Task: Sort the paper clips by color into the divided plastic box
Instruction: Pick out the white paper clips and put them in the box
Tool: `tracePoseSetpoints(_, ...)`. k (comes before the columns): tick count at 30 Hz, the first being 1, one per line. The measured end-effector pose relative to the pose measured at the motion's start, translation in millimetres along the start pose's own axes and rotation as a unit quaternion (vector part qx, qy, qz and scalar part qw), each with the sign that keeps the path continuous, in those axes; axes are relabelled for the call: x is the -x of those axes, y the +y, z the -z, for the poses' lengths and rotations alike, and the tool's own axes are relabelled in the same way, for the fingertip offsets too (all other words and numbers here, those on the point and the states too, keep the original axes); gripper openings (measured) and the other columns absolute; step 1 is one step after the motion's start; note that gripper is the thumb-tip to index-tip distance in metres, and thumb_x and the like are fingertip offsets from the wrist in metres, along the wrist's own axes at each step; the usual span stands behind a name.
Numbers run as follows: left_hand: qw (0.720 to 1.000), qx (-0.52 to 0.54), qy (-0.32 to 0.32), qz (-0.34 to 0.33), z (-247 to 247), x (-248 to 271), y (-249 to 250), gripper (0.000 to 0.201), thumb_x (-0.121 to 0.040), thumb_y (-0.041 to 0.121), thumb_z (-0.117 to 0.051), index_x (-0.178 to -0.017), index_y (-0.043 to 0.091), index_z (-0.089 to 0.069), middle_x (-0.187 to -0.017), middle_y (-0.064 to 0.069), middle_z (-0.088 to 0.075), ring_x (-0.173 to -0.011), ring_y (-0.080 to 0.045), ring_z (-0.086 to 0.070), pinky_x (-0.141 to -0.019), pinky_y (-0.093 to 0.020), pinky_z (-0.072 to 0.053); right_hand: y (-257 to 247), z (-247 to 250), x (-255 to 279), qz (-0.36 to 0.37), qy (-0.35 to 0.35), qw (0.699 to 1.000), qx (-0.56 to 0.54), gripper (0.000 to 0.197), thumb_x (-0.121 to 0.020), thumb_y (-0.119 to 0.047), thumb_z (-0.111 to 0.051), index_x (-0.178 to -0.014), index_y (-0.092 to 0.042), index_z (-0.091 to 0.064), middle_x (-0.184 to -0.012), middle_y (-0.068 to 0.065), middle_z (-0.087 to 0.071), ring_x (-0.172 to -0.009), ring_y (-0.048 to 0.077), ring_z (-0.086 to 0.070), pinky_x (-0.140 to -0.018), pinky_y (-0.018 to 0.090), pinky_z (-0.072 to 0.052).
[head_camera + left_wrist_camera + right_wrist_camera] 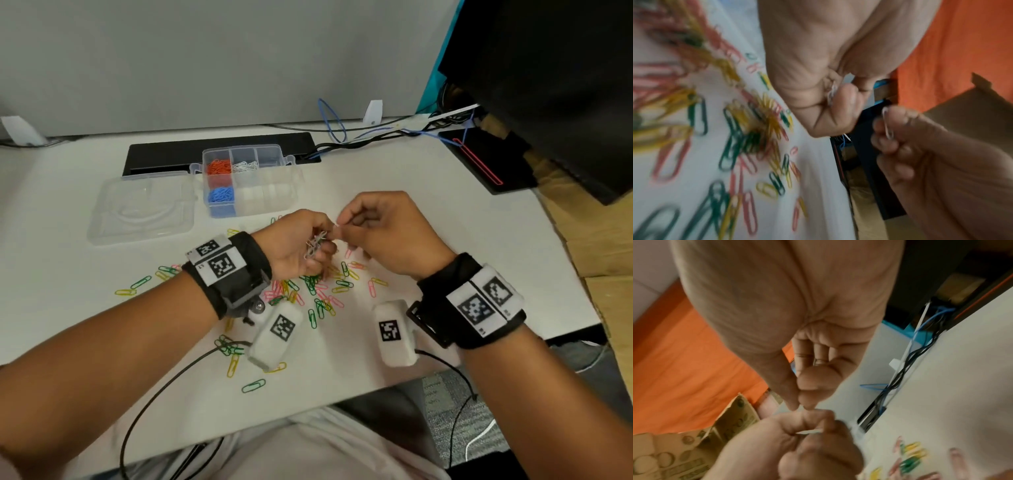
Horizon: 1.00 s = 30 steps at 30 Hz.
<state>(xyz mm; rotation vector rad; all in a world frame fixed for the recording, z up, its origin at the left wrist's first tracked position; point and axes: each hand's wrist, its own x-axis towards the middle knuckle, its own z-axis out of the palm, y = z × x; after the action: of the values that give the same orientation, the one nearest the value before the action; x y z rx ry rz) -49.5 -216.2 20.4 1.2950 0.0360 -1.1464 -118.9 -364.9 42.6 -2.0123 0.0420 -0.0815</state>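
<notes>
The divided plastic box [291, 178] stands open at the back, with orange clips [219, 167], white clips [245, 166] and blue clips [221, 196] each in a compartment of their own. Loose green, yellow and pink clips [318, 291] lie scattered on the table under my hands. My left hand [322, 243] is curled round a small bunch of white clips [315, 246], which also show in my fist [831, 94]. My right hand [340, 228] pinches a single white clip [888, 125] between thumb and forefinger, right beside the left fingertips.
The box's clear lid [140, 205] lies open to the left. A black cable tray [164, 156] and cables [376, 135] run along the back. Two white tagged blocks [277, 337] [394, 334] sit near the front edge. Cardboard [599, 246] lies beyond the table's right edge.
</notes>
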Motion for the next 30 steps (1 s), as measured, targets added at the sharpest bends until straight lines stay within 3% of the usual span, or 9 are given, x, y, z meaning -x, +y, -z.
tracePoseSetpoints(3,0.995,0.092,-0.027,-0.002,4,6,-8,0.023,-0.097,0.021,-0.038,-0.079,0.012,-0.048,-0.059,-0.001,-0.041,-0.042,-0.008,-0.039,-0.032,-0.013,-0.028,-13,-11,-15,0.020,-0.009,0.999,0.026,0.005,-0.086,-0.006,-0.072,-0.081,-0.006,-0.073,-0.070,-0.001,-0.069,-0.057,0.003,-0.061,-0.049,0.011,-0.043)
tracePoseSetpoints(7,0.993,0.098,0.047,-0.042,38,21,-5,0.043,-0.101,0.035,-0.042,-0.060,0.024,-0.032,-0.047,0.008,-0.022,-0.033,-0.005,-0.017,-0.032,-0.015,-0.008,5,4,-38,-0.046,0.050,0.997,0.048,0.012,-0.093,-0.012,-0.064,-0.085,-0.011,-0.074,-0.083,0.004,-0.072,-0.058,0.004,-0.062,-0.047,0.018,-0.046)
tracePoseSetpoints(10,0.985,0.129,0.087,-0.075,77,39,1,0.047,-0.101,0.039,-0.040,-0.057,0.024,-0.031,-0.045,0.008,-0.022,-0.031,-0.006,-0.017,-0.035,-0.015,-0.008,31,15,-46,-0.156,-0.030,0.981,0.111,0.014,-0.095,-0.014,-0.062,-0.093,-0.008,-0.074,-0.091,0.019,-0.072,-0.065,0.017,-0.060,-0.058,0.029,-0.052)
tracePoseSetpoints(13,0.979,0.148,0.108,-0.092,105,54,6,0.050,-0.100,0.038,-0.040,-0.053,0.023,-0.038,-0.045,0.008,-0.021,-0.032,-0.007,-0.018,-0.033,-0.016,-0.011,37,13,-45,-0.201,-0.131,0.952,0.191,0.016,-0.095,-0.015,-0.062,-0.105,-0.012,-0.073,-0.095,0.011,-0.073,-0.079,0.020,-0.065,-0.071,0.035,-0.056)
tracePoseSetpoints(19,0.971,0.142,0.141,-0.129,122,69,18,0.043,-0.100,0.036,-0.040,-0.059,0.023,-0.045,-0.048,0.008,-0.022,-0.037,-0.007,-0.017,-0.037,-0.020,-0.011,12,-13,-41,-0.116,-0.241,0.914,0.304,0.047,-0.098,-0.034,-0.057,-0.143,-0.022,-0.052,-0.134,-0.002,-0.056,-0.107,0.008,-0.059,-0.093,0.024,-0.040)
tracePoseSetpoints(21,0.969,0.143,0.142,-0.142,128,74,22,0.041,-0.101,0.037,-0.039,-0.063,0.022,-0.045,-0.048,0.009,-0.022,-0.037,-0.007,-0.018,-0.037,-0.019,-0.012,12,-23,-40,-0.105,-0.284,0.875,0.379,0.044,-0.098,-0.041,-0.056,-0.137,-0.021,-0.057,-0.142,-0.002,-0.052,-0.128,0.015,-0.050,-0.108,0.030,-0.037)
tracePoseSetpoints(23,0.965,0.151,0.142,-0.158,138,79,27,0.039,-0.101,0.037,-0.039,-0.066,0.022,-0.045,-0.047,0.008,-0.022,-0.038,-0.007,-0.018,-0.037,-0.019,-0.013,10,-30,-41,-0.098,-0.257,0.881,0.384,0.036,-0.096,-0.043,-0.056,-0.120,-0.019,-0.067,-0.135,0.001,-0.060,-0.126,0.020,-0.053,-0.107,0.037,-0.041)
tracePoseSetpoints(27,0.951,0.187,0.154,-0.191,160,96,37,0.038,-0.099,0.035,-0.041,-0.065,0.022,-0.047,-0.048,0.008,-0.021,-0.040,-0.008,-0.017,-0.039,-0.020,-0.011,3,-48,-36,-0.077,-0.269,0.880,0.384,0.047,-0.097,-0.045,-0.055,-0.138,-0.024,-0.054,-0.150,-0.005,-0.045,-0.132,0.016,-0.045,-0.111,0.032,-0.036)
tracePoseSetpoints(30,0.937,0.216,0.171,-0.216,175,108,41,0.038,-0.099,0.034,-0.042,-0.063,0.022,-0.049,-0.050,0.008,-0.021,-0.042,-0.008,-0.016,-0.042,-0.020,-0.009,-4,-67,-35,-0.040,-0.267,0.874,0.404,0.041,-0.096,-0.038,-0.057,-0.134,-0.022,-0.058,-0.142,-0.005,-0.054,-0.127,0.017,-0.051,-0.107,0.032,-0.040)
